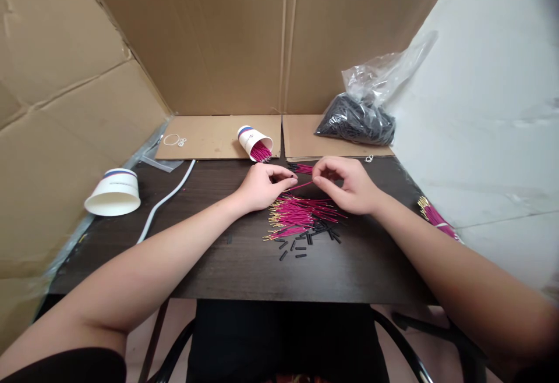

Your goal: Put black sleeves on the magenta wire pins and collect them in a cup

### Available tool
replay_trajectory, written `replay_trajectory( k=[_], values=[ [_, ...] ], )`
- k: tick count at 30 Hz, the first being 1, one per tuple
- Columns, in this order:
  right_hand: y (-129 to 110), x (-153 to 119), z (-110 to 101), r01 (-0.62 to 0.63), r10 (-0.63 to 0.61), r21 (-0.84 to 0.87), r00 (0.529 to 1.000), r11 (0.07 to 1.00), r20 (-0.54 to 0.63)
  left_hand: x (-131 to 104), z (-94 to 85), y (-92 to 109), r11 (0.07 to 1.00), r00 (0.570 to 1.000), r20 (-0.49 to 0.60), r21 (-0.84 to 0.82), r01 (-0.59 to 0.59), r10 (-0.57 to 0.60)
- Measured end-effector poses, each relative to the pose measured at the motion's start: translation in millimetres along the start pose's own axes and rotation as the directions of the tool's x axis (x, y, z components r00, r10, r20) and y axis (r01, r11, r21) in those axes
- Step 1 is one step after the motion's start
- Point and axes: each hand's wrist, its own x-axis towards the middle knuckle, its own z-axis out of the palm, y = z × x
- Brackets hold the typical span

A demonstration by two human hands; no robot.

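A thin magenta wire [302,185] stretches between my two hands above the dark table. My left hand [267,184] pinches at its left end, where a small dark bit shows at the fingertips. My right hand [343,182] has thumb and forefinger closed on the wire's other end. Below the hands lies a loose pile of magenta wires [292,215] with gold tips. Short black tubes [300,248] are scattered just in front of the pile. Behind the fingers, more magenta wires with black ends [301,168] lie together, partly hidden by my right hand.
A tipped paper cup [250,134] holds magenta wires at the back. Another paper cup [117,188] stands upside down at the left, near a white cable [168,197]. A clear bag of black pieces [358,118] rests back right. A wire bundle [437,219] lies at the right edge.
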Motion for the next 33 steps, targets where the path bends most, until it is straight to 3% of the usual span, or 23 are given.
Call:
replay_trajectory(
  k=[3,6,13,26,33],
  values=[
    [9,0,1,-0.094,0.098,0.036,0.985,0.995,-0.141,-1,0.1,1,1.000,1.000,-0.025,0.002,-0.009,0.009],
    [17,1,2,-0.146,0.154,0.056,0.967,0.988,-0.204,-2,-0.1,3,0.999,0.999,-0.029,0.014,-0.031,0.032],
    [24,1,-2,-0.111,0.100,-0.073,0.985,0.991,-0.142,-2,-1.2,3,0.998,0.997,-0.056,0.039,-0.048,0.050],
    [24,2,-5,-0.052,0.036,-0.122,0.991,0.991,-0.130,-2,-1.6,2,0.997,0.997,-0.059,0.067,-0.046,0.050],
    [21,3,-5,-0.102,0.088,-0.115,0.989,0.988,-0.120,-4,-0.1,0,0.981,0.990,-0.038,0.142,-0.132,0.139]
  ],
)
